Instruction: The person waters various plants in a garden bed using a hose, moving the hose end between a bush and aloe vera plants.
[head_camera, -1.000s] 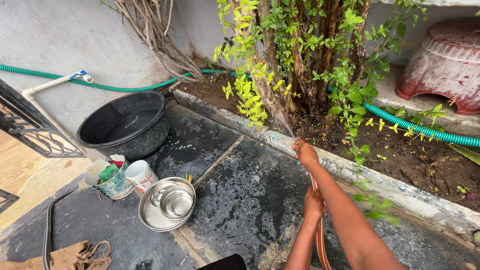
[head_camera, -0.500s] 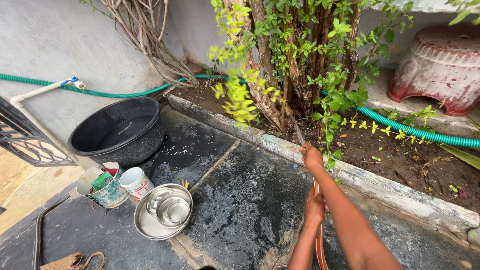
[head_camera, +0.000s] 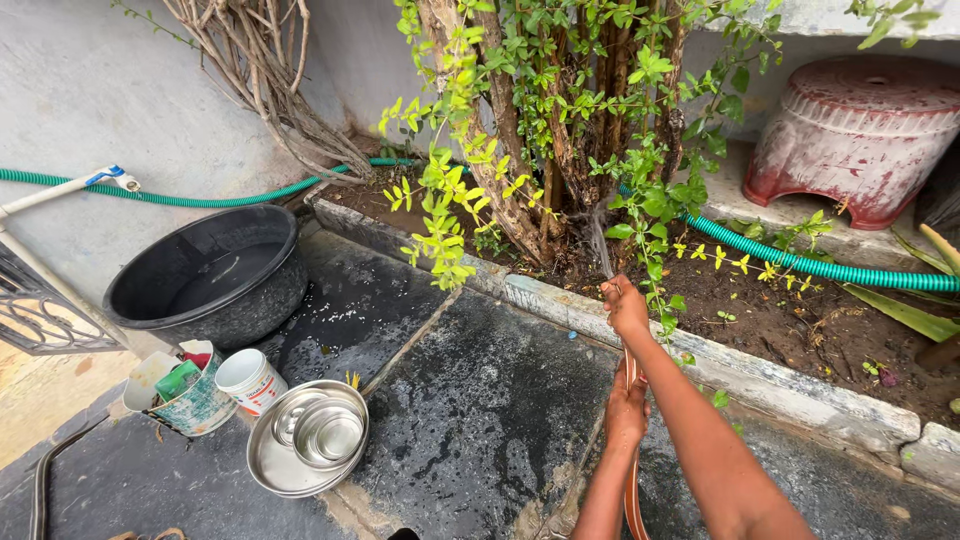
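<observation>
My right hand (head_camera: 626, 306) is closed around the end of a brown hose (head_camera: 631, 500), aiming it at the shrub (head_camera: 560, 130) so the thin water stream reaches the roots. My left hand (head_camera: 627, 408) grips the same hose lower down, to steady it. The hose runs down between my arms. On the wet slab (head_camera: 470, 400) to the left sit steel bowls (head_camera: 308, 450) and a black tub (head_camera: 205, 275), away from the spray.
</observation>
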